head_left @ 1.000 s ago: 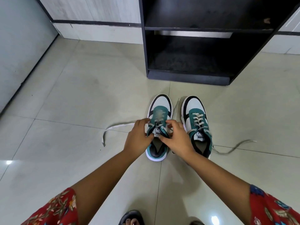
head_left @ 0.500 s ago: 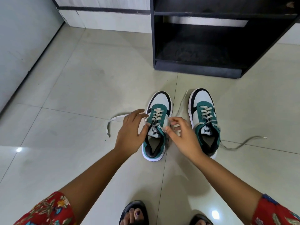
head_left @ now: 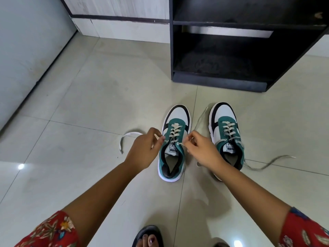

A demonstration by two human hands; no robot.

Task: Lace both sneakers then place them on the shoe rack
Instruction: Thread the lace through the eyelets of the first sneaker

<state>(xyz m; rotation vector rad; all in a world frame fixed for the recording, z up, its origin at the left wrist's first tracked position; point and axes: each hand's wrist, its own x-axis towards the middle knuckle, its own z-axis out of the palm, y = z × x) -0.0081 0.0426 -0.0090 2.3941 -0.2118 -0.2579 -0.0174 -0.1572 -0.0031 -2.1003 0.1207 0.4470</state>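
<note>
Two green, white and black sneakers stand side by side on the tiled floor, toes toward the black shoe rack point(head_left: 219, 82). My left hand point(head_left: 144, 150) pinches the left end of the left sneaker's point(head_left: 175, 139) white lace at the top eyelet. My right hand point(head_left: 203, 148) pinches the other end at the right eyelet. The lace's loose left tail point(head_left: 128, 136) curls on the floor. The right sneaker point(head_left: 226, 129) is laced, its grey lace end point(head_left: 267, 164) trailing to the right.
The rack has two dark open shelves, the lower one point(head_left: 222, 65) just above the floor. A grey wall point(head_left: 26, 56) runs along the left. My sandalled foot point(head_left: 149, 236) shows at the bottom edge. Open floor tiles lie left of the shoes.
My hands have drawn apart from over the left sneaker's tongue to either side of it, pulling the lace ends outward. The camera has tilted and moved closer.
</note>
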